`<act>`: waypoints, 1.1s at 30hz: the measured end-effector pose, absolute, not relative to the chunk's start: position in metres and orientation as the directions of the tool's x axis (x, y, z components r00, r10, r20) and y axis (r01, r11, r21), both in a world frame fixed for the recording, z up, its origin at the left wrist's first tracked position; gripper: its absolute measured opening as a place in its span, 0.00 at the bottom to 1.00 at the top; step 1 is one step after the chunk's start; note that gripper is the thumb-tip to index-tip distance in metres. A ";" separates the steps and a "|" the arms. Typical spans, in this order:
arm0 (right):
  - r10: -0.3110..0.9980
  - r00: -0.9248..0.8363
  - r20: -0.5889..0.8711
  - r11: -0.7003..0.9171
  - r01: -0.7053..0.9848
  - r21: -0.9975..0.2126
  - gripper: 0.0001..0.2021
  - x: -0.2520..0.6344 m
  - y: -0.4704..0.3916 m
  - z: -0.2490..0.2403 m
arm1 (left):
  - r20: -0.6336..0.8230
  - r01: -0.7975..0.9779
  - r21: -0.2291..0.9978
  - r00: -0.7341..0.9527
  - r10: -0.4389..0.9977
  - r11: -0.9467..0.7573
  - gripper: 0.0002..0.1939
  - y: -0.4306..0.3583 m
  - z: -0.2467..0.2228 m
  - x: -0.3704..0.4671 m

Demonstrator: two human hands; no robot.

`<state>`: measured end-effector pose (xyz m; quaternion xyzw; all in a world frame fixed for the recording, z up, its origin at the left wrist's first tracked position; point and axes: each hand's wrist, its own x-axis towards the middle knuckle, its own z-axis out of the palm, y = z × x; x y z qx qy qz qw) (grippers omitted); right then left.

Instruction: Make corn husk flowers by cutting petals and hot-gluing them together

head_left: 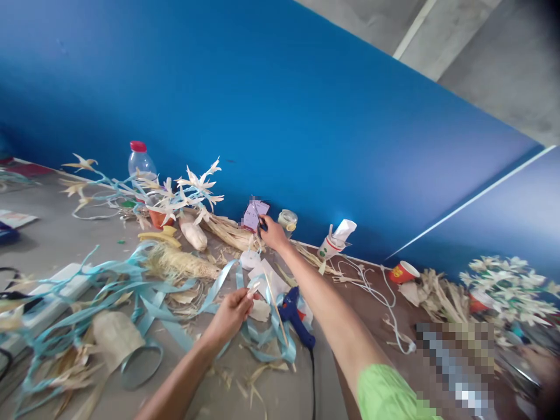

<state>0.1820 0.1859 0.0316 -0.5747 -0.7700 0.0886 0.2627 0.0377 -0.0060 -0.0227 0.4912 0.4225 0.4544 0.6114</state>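
My left hand (233, 315) is closed in a pinch on a small whitish piece (254, 287), possibly a husk petal, over the middle of the table. Farther out, my right hand (275, 234) reaches toward the blue wall and grips black-handled scissors (262, 224), blades pointing up before a phone (254, 213). Between my forearms lie a blue glue gun (294, 318), a thin stick (276, 309) and loops of light blue ribbon (258, 347). A white roll (249, 259) rests just beyond my left hand.
Left of my hands are pale husk flowers (196, 185), a red-capped bottle (140, 160), a husk bundle (184, 261) and an overturned cup (117, 335). To the right stand a white cup (330, 247), a red cup (403, 272) and white cable (385, 297). Glue gun cord (313, 379) runs toward me.
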 end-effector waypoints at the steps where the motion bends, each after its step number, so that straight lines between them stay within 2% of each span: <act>1: 0.929 -0.211 0.303 0.330 0.843 -0.426 0.24 0.181 0.187 0.031 | -0.075 -0.139 0.984 0.233 0.970 0.109 0.33 -0.006 -0.022 0.038; 4: 0.930 -0.216 0.296 0.326 0.857 -0.399 0.25 0.179 0.186 0.031 | -0.087 -0.126 0.985 0.238 0.968 0.119 0.34 -0.006 -0.022 0.037; 7: 0.934 -0.189 0.304 0.312 0.848 -0.429 0.24 0.179 0.181 0.033 | -0.088 -0.125 0.985 0.233 0.968 0.120 0.34 -0.007 -0.022 0.037; 13: 0.916 -0.133 0.378 0.353 0.713 -0.606 0.23 0.193 0.167 0.042 | -0.076 -0.135 0.985 0.238 0.968 0.110 0.32 -0.008 -0.019 0.037; 17: 0.912 -0.043 0.408 0.372 0.509 -0.776 0.22 0.208 0.129 0.054 | -0.083 -0.139 0.984 0.209 0.974 0.114 0.32 -0.006 -0.019 0.035; 20: 0.927 -0.056 0.371 0.370 0.298 -0.880 0.22 0.217 0.075 0.057 | -0.056 -0.190 0.977 0.185 0.981 0.092 0.30 -0.005 -0.020 0.034; 23: 0.959 -0.029 0.281 0.281 0.190 -0.941 0.21 0.220 0.017 0.047 | -0.045 -0.270 0.959 0.164 0.985 0.089 0.30 -0.005 -0.020 0.036; 26: 0.975 0.095 0.200 0.191 0.093 -0.977 0.20 0.214 -0.020 0.030 | -0.030 -0.255 0.963 0.209 0.978 0.084 0.26 -0.009 -0.016 0.037; 29: 0.975 0.150 0.165 0.160 0.041 -0.986 0.21 0.205 -0.033 0.018 | -0.019 -0.192 0.978 0.294 0.956 0.078 0.24 -0.015 -0.009 0.039; 33: 0.978 0.079 0.191 0.185 0.071 -0.980 0.23 0.198 -0.034 0.013 | -0.029 -0.102 0.992 0.370 0.928 0.071 0.23 -0.020 -0.004 0.040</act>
